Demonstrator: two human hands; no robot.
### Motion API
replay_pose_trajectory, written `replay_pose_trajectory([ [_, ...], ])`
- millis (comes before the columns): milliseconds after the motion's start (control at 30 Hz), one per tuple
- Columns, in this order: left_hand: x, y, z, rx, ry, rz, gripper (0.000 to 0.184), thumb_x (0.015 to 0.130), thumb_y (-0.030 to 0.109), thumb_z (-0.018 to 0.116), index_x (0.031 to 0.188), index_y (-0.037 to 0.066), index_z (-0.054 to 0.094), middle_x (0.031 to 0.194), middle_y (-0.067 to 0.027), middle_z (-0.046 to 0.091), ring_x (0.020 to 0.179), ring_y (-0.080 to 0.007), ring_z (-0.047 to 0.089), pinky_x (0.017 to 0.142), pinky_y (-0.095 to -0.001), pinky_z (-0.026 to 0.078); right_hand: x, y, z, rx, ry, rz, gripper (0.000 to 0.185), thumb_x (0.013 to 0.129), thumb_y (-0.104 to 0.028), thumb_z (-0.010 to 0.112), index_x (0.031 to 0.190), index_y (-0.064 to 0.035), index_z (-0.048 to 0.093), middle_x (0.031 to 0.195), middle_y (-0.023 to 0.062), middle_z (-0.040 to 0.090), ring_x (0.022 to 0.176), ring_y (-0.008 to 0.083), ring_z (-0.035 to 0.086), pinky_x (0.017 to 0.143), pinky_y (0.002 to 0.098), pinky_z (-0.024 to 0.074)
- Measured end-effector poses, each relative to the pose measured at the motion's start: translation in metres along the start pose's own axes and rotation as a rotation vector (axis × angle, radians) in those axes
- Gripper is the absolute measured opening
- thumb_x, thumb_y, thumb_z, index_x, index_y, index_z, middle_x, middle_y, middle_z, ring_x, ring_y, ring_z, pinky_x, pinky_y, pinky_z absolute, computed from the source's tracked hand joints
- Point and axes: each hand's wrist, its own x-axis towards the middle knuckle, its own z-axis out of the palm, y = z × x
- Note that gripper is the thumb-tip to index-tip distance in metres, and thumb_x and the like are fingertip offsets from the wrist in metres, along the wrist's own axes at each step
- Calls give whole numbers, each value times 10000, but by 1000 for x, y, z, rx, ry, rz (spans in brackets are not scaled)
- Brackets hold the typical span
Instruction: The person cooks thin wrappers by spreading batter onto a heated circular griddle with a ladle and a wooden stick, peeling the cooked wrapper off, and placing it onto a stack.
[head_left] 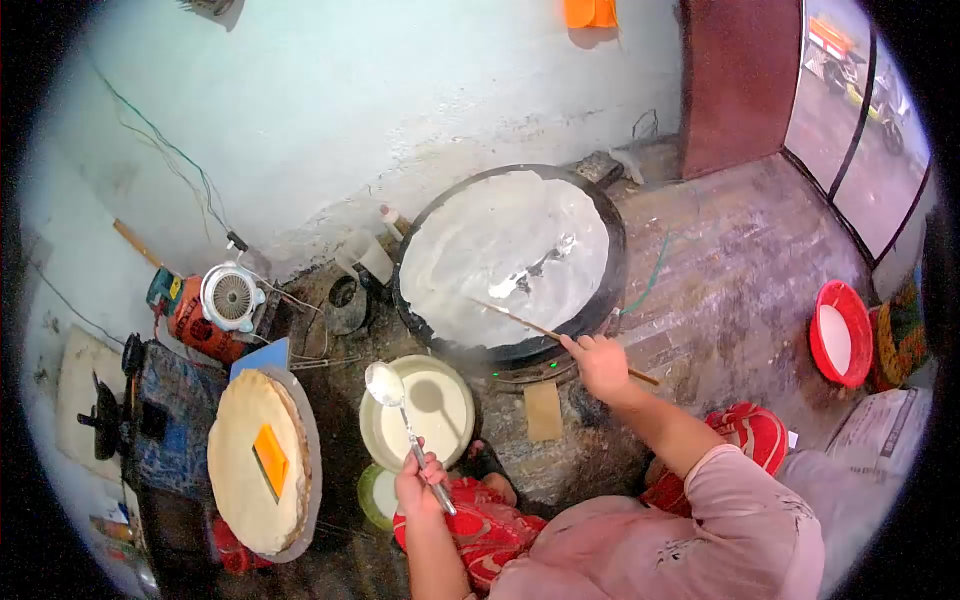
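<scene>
Left hand: closed on the handle of a metal ladle, fingers wrapped round, handle end sticking out below the fist. Ladle bowl is up and away from the body, whitened inside, seen over the left edge of a wide pale tub of white liquid; cannot tell whether it touches the rim. Right hand: narrow, closed round a thin wooden stick, the butt end poking out past the hand toward the forearm. Stick runs forward and leftward over the near rim of a big round dark griddle; its far tip meets the white sheet spread across the plate. Sheet lies ahead of the right hand, covering most of the surface, edges uneven, with a ragged glossy patch right of centre. Between hands, on the floor near the griddle: a small tan square. Just beside the tub, near the left hand: a green bowl, white inside. Farther left: a thick round stack of pale flat sheets, an orange piece lying on top. Beyond it, a round blower. Well apart, far right: a red basin with white contents.
</scene>
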Motion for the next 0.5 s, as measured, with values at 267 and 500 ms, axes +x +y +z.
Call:
replay_pose_trajectory([
  [267,0,2,-6,11,-7,-3,296,953,210,350,1135,24,490,713,-50,459,506,-103,406,429,-225,364,-10,24,-15,131,43,262,441,747,-46,499,1162,-189,543,830,83,583,720,296,594,603,415,485],
  [500,-3,0,-4,23,-33,-16,301,956,207,339,1149,22,476,692,-39,438,512,-96,408,432,-226,368,-12,60,-9,35,9,373,377,726,-75,524,1082,-174,601,794,109,579,708,306,580,607,423,467],
])
